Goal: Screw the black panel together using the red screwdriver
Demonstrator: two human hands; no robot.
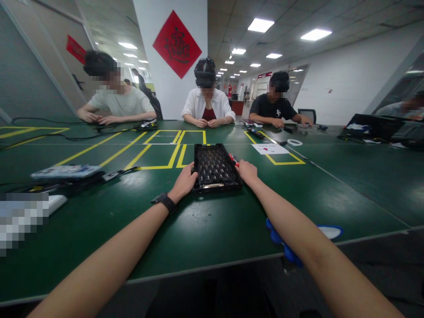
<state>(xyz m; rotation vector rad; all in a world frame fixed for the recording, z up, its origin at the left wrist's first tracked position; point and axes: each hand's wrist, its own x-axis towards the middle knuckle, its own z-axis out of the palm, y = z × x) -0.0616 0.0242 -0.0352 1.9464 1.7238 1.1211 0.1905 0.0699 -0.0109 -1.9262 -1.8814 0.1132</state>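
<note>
A black tray (215,170) with rows of small pockets lies on the green table (205,225) in front of me. My left hand (184,182), with a dark watch on the wrist, grips the tray's left edge near its front corner. My right hand (247,171) rests at the tray's right edge, fingers closed round a red-handled tool (233,159) that pokes out above the hand.
Three people sit across the table working with their hands; a fourth sits far right by a laptop (377,126). Yellow tape lines (159,154) mark boxes. A paper sheet (270,149), tape roll (294,142), cables and flat devices (66,173) lie around. A blue-rimmed object (288,247) sits under my right forearm.
</note>
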